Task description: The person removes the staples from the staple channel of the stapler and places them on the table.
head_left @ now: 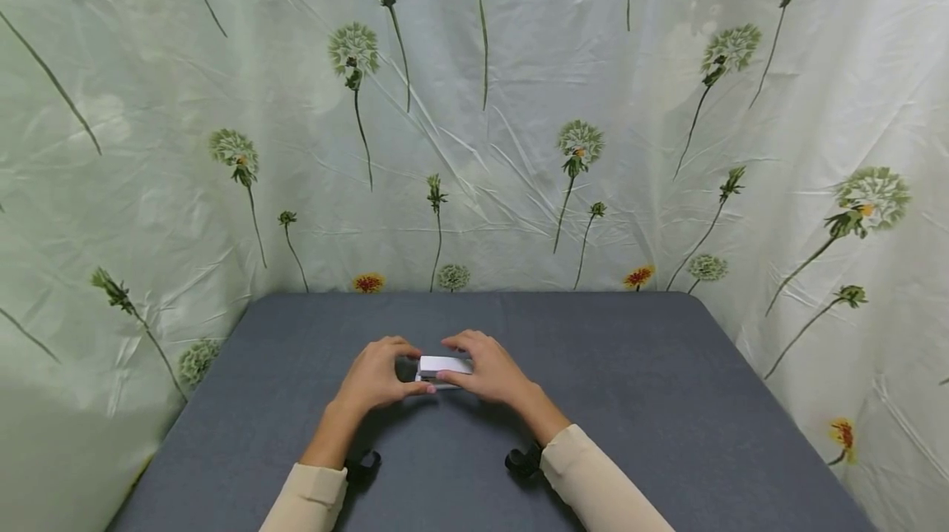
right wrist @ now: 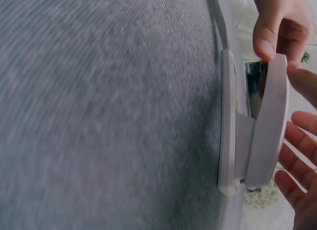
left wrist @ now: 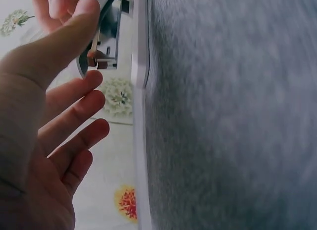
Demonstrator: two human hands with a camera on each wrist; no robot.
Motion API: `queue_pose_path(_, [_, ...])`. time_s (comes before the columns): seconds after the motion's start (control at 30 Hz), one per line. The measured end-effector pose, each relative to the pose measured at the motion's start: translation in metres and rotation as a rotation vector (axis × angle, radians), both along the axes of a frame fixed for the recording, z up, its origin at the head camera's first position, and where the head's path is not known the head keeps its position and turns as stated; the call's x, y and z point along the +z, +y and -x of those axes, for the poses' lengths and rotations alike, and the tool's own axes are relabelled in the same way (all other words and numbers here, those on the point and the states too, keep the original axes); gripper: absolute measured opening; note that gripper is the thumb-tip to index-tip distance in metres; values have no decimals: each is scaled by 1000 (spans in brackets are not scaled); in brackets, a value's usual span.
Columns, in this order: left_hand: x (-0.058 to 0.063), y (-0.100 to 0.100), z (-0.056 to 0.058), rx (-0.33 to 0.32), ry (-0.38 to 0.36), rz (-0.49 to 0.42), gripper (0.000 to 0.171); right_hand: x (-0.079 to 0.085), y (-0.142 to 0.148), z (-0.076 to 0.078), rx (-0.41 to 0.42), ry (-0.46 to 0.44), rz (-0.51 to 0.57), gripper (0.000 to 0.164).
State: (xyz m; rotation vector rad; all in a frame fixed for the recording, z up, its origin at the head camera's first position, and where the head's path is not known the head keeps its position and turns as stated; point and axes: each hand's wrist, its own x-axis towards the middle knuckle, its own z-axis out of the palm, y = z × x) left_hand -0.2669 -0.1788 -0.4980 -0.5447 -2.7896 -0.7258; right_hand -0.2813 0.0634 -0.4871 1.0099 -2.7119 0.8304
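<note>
A white stapler (head_left: 441,365) sits on the dark tabletop between both hands, its top arm raised from the base (right wrist: 228,121). My left hand (head_left: 376,375) pinches the front end of the top arm, thumb on the near side. Its other fingers (left wrist: 74,116) are spread and loosely bent. My right hand (head_left: 493,371) is over the other part of the stapler, thumb overlapping the top arm in the head view. In the right wrist view its fingers (right wrist: 299,136) lie relaxed along the top arm. A metal part (left wrist: 110,39) shows under the raised arm.
A dark grey cloth-covered table (head_left: 630,400) spreads out around the stapler. Behind it and at both sides hangs a pale curtain (head_left: 519,46) printed with dandelions. Black straps (head_left: 525,461) sit at the wrists beside light sleeves.
</note>
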Motion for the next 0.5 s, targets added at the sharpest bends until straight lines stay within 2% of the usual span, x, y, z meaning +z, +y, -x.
queue_pose_path(0.23, [-1,2,2,-40,16,-49,38,-3,-11,0,22,-26,39,42])
queue_pose_path(0.5, [-5,1,4,-65,-1,-89,26,-6,-22,-2,3,-59,41,38])
